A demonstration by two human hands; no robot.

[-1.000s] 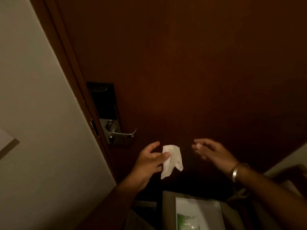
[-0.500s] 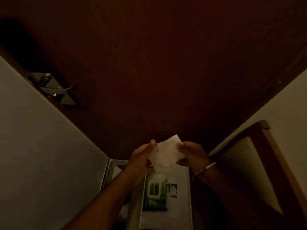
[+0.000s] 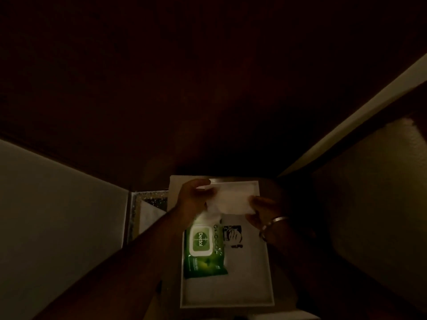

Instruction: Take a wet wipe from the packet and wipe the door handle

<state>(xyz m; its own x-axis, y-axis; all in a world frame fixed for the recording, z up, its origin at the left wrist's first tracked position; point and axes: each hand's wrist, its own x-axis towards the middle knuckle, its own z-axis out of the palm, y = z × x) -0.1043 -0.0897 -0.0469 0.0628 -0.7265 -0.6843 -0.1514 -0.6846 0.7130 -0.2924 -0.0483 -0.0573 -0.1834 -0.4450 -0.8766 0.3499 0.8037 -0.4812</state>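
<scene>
Below the dark wooden door (image 3: 208, 88), your two hands meet over a white tray (image 3: 231, 294). Your left hand (image 3: 193, 199) reaches in from the lower left on a long bare forearm, its fingers pinched on the left end of the wet wipe (image 3: 233, 200). Your right hand (image 3: 258, 210) comes from the lower right, thumb and fingertips closed on the wipe's right edge, and a metal bangle (image 3: 271, 226) circles that wrist. Between them the wipe is stretched out flat and held in the air above the far end of the tray, with a crumpled corner hanging down by your left palm. One green wet wipe packet (image 3: 203, 248) lies on the tray just beneath your hands, its white-rimmed lid flap facing up and looking closed. Count one wipe, one packet, one tray and one bangle. Pale walls (image 3: 50, 215) flank the scene on both sides, and the light is dim.
</scene>
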